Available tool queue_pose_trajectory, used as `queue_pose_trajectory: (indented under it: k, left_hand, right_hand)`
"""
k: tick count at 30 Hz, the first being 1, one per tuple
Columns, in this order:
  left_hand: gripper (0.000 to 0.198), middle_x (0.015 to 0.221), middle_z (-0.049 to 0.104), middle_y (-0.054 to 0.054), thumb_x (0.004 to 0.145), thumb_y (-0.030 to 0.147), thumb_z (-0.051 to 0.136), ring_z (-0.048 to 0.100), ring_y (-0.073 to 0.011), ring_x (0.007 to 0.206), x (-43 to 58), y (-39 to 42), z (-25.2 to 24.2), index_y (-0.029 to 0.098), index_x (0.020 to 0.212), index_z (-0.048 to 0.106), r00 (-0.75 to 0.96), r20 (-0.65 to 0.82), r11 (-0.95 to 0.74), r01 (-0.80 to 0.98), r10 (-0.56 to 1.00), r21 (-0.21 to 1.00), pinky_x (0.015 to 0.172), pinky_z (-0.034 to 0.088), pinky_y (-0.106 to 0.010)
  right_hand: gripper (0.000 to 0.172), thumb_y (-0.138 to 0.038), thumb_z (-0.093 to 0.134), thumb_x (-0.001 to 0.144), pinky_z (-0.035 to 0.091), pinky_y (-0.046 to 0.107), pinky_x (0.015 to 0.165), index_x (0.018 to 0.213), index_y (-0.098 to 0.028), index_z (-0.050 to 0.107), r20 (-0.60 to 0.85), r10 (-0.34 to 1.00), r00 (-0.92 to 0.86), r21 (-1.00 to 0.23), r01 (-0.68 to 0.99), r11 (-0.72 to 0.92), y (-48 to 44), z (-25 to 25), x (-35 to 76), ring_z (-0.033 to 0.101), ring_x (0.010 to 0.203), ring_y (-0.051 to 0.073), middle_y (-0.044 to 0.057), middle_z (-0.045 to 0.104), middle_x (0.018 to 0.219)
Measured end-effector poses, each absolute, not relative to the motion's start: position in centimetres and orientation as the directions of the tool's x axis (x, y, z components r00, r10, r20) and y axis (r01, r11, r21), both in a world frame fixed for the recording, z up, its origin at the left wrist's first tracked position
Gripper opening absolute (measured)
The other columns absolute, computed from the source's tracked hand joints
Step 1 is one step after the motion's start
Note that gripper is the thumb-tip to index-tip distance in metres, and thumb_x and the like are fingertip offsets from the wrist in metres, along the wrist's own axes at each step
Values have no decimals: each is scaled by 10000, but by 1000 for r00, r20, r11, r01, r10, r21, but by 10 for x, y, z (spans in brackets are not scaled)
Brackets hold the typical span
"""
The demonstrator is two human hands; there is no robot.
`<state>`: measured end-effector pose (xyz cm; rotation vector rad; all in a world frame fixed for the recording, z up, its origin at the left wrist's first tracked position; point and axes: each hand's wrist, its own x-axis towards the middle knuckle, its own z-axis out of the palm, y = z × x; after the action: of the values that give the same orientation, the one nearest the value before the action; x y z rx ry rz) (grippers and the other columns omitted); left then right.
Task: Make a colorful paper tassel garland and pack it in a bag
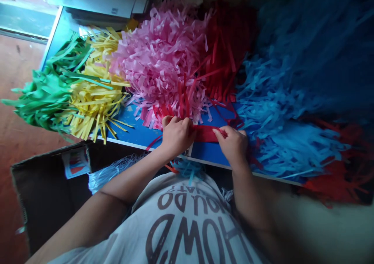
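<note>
From where I stand, the left hand (177, 136) and right hand (232, 145) are both closed, pinching a red paper strip (206, 133) stretched crosswise between them (its far end just past the right hand's fingertips) over a blue board (134, 133) below pink paper fringe (157, 53).

Red paper strip (205, 133) over blue board (131, 133); pink paper fringe (160, 61) behind (yellow (96, 100), green (46, 96) too); pale shirt (175, 188), dark lettering (187, 240).
</note>
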<state>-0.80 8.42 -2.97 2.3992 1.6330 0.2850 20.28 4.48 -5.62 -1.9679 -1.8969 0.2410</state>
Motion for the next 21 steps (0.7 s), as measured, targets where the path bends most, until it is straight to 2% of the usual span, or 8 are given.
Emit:
queue_pose_trajectory:
  k: [2, 4, 8, 9, 11, 14, 18, 21]
  left_hand:
    - [237, 1061, 718, -113, 922, 346, 616, 590, -305, 1041, -10, 85, -31, 204, 1098, 686, 419, 108, -431, 848, 901, 307, 974, 376, -495]
    - [213, 1155, 698, -80, 975, 292, 545, 566, -271, 1109, -12, 88, -33, 260, 1124, 694, 588, 137, -596, 730, 797, 333, 988, 370, -463]
    - [270, 988, 717, -46, 1014, 235, 467, 576, -229, 1025, -15, 99, -32, 252, 997, 736, 832, 56, -798, 507, 552, 324, 1037, 358, -476]
    - [281, 972, 717, -48, 1015, 230, 461, 582, -226, 1011, -15, 102, -30, 241, 979, 740, 848, 50, -816, 489, 527, 309, 1058, 349, -487]
    - [295, 964, 719, -47, 1008, 207, 454, 601, -216, 970, -14, 104, -26, 228, 954, 744, 866, 60, -840, 463, 497, 283, 1102, 327, -507]
    - [259, 977, 728, -58, 961, 189, 489, 620, -235, 969, -10, 101, -19, 211, 947, 747, 853, 79, -841, 487, 516, 236, 1154, 282, -565]
    - [198, 1000, 741, -78, 904, 271, 565, 607, -305, 1096, -7, 94, -14, 218, 946, 750, 835, 92, -832, 519, 542, 196, 1164, 270, -633]
    - [206, 971, 745, -75, 908, 257, 548, 618, -301, 1092, -5, 92, -18, 219, 929, 750, 813, 110, -816, 548, 571, 184, 1172, 267, -646]
  right_hand:
    - [374, -468, 546, 990, 304, 338, 695, 747, -208, 660, 148, 987, 58, -384, 923, 3, 45, -58, 203, 576, 614, 190, 47, 721, 704]
    - [317, -445, 572, 977, 314, 344, 717, 792, -205, 666, 163, 984, 71, -353, 936, -9, 43, -55, 206, 582, 655, 204, 58, 719, 742]
    - [194, -378, 626, 935, 325, 409, 826, 935, -190, 676, 341, 914, 218, -237, 961, -141, 35, -35, 218, 600, 844, 278, 125, 721, 918]
    - [164, -344, 619, 937, 322, 421, 851, 963, -193, 677, 353, 921, 163, -226, 970, -85, 32, -30, 220, 602, 881, 281, 126, 723, 957]
    - [122, -265, 592, 941, 314, 425, 902, 1001, -208, 682, 283, 952, -117, -239, 953, 188, 28, -22, 220, 611, 942, 258, 97, 731, 1013]
    - [148, -187, 555, 935, 301, 408, 929, 976, -207, 696, 157, 867, -473, -291, 817, 498, 29, -23, 217, 619, 981, 220, 56, 744, 1012]
    - [180, -202, 540, 944, 292, 397, 869, 866, -189, 702, 164, 865, -474, -299, 812, 502, 42, -34, 222, 622, 894, 197, 49, 760, 958]
    - [163, -191, 564, 918, 293, 387, 857, 815, -192, 690, 171, 895, -413, -355, 821, 447, 48, -35, 225, 623, 851, 182, 30, 762, 910]
